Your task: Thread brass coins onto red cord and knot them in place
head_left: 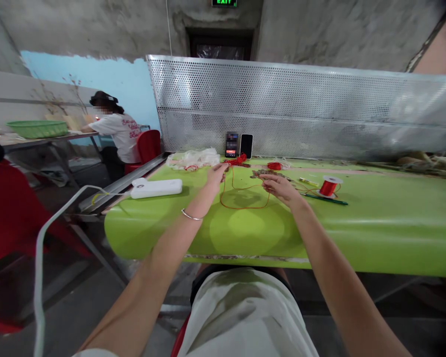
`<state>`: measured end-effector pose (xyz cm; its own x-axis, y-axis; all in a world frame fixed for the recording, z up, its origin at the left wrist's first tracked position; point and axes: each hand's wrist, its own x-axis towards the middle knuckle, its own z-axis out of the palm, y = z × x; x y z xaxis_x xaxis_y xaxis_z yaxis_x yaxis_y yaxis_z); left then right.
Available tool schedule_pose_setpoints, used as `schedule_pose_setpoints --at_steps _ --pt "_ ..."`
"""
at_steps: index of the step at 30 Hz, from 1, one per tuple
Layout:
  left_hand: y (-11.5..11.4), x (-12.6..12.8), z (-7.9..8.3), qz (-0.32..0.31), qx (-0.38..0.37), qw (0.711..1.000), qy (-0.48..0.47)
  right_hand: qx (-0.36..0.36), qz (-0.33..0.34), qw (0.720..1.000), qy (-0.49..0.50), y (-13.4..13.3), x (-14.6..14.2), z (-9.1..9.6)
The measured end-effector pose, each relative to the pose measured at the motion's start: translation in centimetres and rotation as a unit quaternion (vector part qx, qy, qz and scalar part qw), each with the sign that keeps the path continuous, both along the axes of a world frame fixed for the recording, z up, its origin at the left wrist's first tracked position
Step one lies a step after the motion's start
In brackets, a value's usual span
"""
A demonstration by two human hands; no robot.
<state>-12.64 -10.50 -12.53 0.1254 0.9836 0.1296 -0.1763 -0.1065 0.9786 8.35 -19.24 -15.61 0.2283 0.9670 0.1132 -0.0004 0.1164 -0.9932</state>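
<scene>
A thin red cord (pixel 241 202) lies in a loop on the green tabletop (pixel 375 228) between my two hands. My left hand (pixel 216 174), with a silver bangle on its wrist, pinches one end of the cord near a heap of red cord (pixel 238 159). My right hand (pixel 278 187) is closed on the other end, right beside a small pile of dark beads or coins (pixel 264 173).
A red spool (pixel 329 187), a green pen (pixel 325 199) and another red bundle (pixel 274 165) lie right of my hands. A white power bank (pixel 156 188) and plastic bags (pixel 195 158) lie left. Two phones (pixel 239 145) lean on a perforated metal panel (pixel 319 109). Another person (pixel 115 130) sits far left.
</scene>
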Motion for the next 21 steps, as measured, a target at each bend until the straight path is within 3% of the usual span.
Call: schedule_pose_setpoints --at_steps 6,10,17,21 --pt "0.5 0.1 -0.5 0.002 0.109 0.990 0.085 -0.004 0.064 0.995 0.073 0.0 -0.5 0.7" --pt "0.5 0.1 -0.6 0.004 0.149 0.980 0.134 0.031 0.091 0.990 0.107 0.7 -1.6 1.1" --pt "0.6 0.0 -0.8 0.010 0.197 0.959 0.202 0.102 0.128 0.984 0.068 2.0 -3.8 1.2" --pt "0.6 0.0 -0.9 0.010 0.225 0.951 0.213 0.107 0.149 0.982 0.043 1.8 -4.0 0.8"
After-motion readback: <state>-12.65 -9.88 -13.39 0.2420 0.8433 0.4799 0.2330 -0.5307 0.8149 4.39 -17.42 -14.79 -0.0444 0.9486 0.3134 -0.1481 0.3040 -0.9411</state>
